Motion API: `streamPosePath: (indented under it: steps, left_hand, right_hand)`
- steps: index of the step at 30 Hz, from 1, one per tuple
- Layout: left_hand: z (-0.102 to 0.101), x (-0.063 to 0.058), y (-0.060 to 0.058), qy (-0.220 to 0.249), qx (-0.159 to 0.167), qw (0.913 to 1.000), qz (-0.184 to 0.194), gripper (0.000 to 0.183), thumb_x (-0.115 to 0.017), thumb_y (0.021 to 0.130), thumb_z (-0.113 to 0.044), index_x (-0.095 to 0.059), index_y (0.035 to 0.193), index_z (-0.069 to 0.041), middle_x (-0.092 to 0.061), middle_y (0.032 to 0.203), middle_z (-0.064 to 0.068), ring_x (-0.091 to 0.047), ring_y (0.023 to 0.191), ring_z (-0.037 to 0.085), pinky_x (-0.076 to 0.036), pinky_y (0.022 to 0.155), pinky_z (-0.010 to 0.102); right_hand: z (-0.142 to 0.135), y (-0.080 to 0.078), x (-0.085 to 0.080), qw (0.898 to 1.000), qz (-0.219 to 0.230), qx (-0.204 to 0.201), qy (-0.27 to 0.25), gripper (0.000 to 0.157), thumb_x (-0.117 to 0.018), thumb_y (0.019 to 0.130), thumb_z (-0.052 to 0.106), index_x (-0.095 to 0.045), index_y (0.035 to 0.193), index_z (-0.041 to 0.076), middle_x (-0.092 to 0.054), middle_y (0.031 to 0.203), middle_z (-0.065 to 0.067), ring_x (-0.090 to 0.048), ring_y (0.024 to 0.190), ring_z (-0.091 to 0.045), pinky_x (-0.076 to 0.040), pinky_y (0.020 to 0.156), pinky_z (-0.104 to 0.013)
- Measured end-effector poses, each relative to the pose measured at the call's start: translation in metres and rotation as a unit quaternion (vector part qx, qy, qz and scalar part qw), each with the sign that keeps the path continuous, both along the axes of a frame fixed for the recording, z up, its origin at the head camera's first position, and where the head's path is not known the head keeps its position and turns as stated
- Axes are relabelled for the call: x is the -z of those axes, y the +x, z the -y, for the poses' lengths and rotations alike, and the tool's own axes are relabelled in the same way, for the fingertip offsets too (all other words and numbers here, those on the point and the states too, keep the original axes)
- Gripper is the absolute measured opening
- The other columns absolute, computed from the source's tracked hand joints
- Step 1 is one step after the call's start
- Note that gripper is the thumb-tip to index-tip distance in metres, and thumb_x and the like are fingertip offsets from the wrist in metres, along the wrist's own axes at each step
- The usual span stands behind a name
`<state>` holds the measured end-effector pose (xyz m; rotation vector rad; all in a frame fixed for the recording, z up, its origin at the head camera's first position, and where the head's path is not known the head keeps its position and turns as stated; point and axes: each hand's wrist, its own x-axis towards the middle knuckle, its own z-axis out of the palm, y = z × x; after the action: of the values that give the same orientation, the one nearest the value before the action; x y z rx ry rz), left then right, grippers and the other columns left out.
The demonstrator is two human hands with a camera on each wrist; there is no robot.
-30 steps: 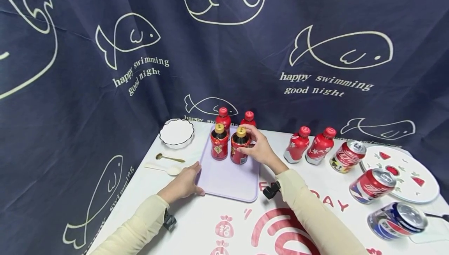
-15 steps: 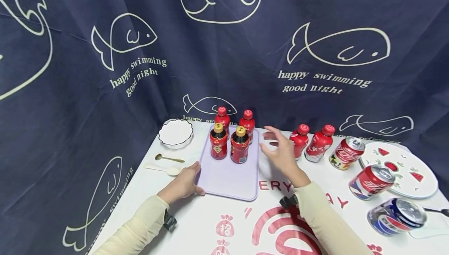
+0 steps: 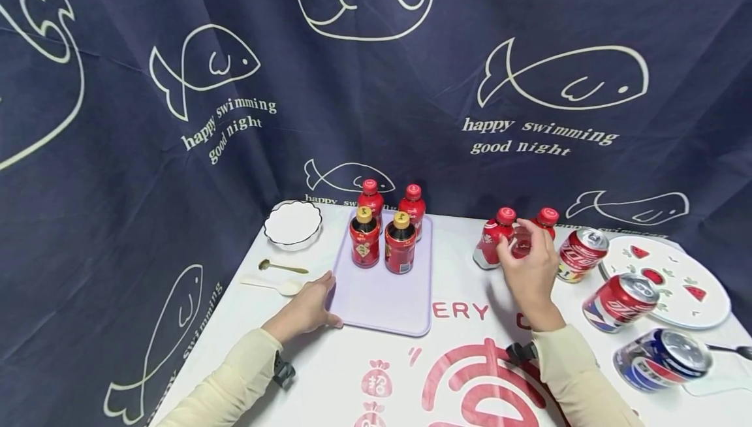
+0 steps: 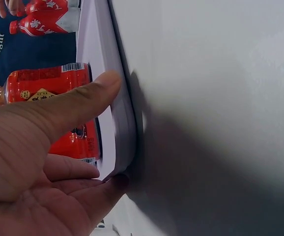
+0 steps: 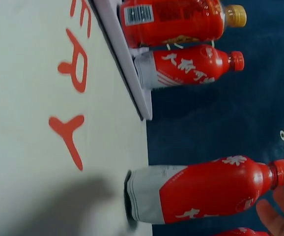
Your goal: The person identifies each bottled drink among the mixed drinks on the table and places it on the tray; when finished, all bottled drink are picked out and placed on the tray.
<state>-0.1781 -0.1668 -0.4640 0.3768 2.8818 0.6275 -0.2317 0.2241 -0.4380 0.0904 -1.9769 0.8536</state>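
Note:
My left hand (image 3: 308,306) holds the near left corner of a lilac tray (image 3: 382,303); the left wrist view has the thumb (image 4: 95,91) and fingers at its rim. On the tray stand two gold-capped bottles (image 3: 365,244) of dark drink and, behind them, two red-capped bottles (image 3: 413,208). My right hand (image 3: 531,270) is raised at two more red-capped bottles, its thumb and forefinger spread apart. The left one (image 3: 489,244) stands beside the thumb; the right one (image 3: 548,218) is partly hidden by the hand. In the right wrist view, fingers appear near a red bottle's cap (image 5: 281,173); contact is unclear.
To the right stand two red cola cans (image 3: 619,303), a blue Pepsi can (image 3: 660,362) and a watermelon-patterned plate (image 3: 699,277). At left lie a white scalloped dish (image 3: 292,223), a small gold spoon (image 3: 284,266) and a white spoon (image 3: 273,284). A dark blue curtain (image 3: 376,113) hangs behind.
My right hand has let go of the gold-capped bottle on the tray and moved right to the two red-capped bottles off the tray. My left hand stays at the tray's corner.

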Motion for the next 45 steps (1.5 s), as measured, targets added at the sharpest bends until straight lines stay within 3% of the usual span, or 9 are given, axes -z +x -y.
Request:
streamPosePath:
  steps: [6, 15, 25, 33, 39, 45]
  left_hand:
    - [0.001, 0.002, 0.000, 0.003, -0.001, 1.0000, 0.000, 0.097, -0.086, 0.055, -0.032, -0.042, 0.131, 0.010, -0.034, 0.141, 0.026, -0.038, 0.125, 0.043, -0.031, 0.106, 0.047]
    - [0.002, 0.004, 0.000, 0.004, -0.004, 1.0000, 0.003, 0.097, -0.085, 0.055, -0.032, -0.042, 0.131, 0.010, -0.033, 0.142, 0.025, -0.039, 0.124, 0.043, -0.031, 0.106, 0.048]
    - [0.001, 0.003, 0.000, 0.011, -0.004, 0.9999, 0.004, 0.097, -0.085, 0.055, -0.032, -0.042, 0.131, 0.010, -0.033, 0.142, 0.024, -0.039, 0.123, 0.044, -0.032, 0.105, 0.049]
    - [0.001, 0.003, 0.001, 0.004, -0.004, 1.0000, 0.000, 0.097, -0.085, 0.055, -0.033, -0.042, 0.131, 0.010, -0.034, 0.142, 0.025, -0.039, 0.124, 0.043, -0.031, 0.106, 0.047]
    - [0.001, 0.002, 0.001, 0.003, -0.006, 1.0000, 0.004, 0.097, -0.085, 0.055, -0.033, -0.042, 0.131, 0.010, -0.033, 0.142, 0.024, -0.039, 0.124, 0.043, -0.031, 0.105, 0.048]
    - [0.001, 0.002, 0.001, 0.002, -0.008, 0.9999, 0.007, 0.097, -0.085, 0.056, -0.033, -0.041, 0.132, 0.009, -0.033, 0.142, 0.024, -0.038, 0.124, 0.043, -0.031, 0.106, 0.047]
  right_hand:
    - [0.000, -0.005, 0.002, 0.996, 0.075, 0.043, 0.016, 0.057, -0.072, 0.071, 0.019, -0.051, 0.122, 0.004, -0.054, 0.108, -0.019, -0.050, 0.097, -0.033, -0.042, 0.072, -0.046]
    - [0.012, -0.015, 0.013, 0.987, 0.161, 0.016, 0.018, 0.088, -0.077, 0.067, 0.017, -0.029, 0.141, 0.010, -0.048, 0.126, -0.024, -0.048, 0.113, -0.042, -0.040, 0.090, -0.058]
    - [0.018, -0.022, 0.036, 0.987, 0.154, 0.036, -0.029, 0.094, -0.075, 0.067, 0.014, -0.022, 0.144, 0.022, -0.044, 0.127, -0.022, -0.045, 0.117, -0.039, -0.039, 0.095, -0.056]
    - [0.017, -0.028, 0.044, 0.987, 0.152, 0.035, -0.034, 0.090, -0.072, 0.069, 0.011, -0.023, 0.143, 0.023, -0.046, 0.130, -0.018, -0.046, 0.118, -0.036, -0.040, 0.095, -0.053]
    - [0.016, -0.024, 0.043, 0.988, 0.150, 0.014, -0.037, 0.089, -0.074, 0.067, 0.010, -0.029, 0.142, 0.026, -0.050, 0.128, -0.017, -0.049, 0.115, -0.036, -0.039, 0.095, -0.052]
    - [0.023, -0.011, 0.036, 0.985, 0.166, -0.037, -0.032, 0.094, -0.078, 0.066, 0.007, -0.027, 0.142, 0.027, -0.052, 0.124, -0.018, -0.053, 0.108, -0.037, -0.045, 0.091, -0.053]
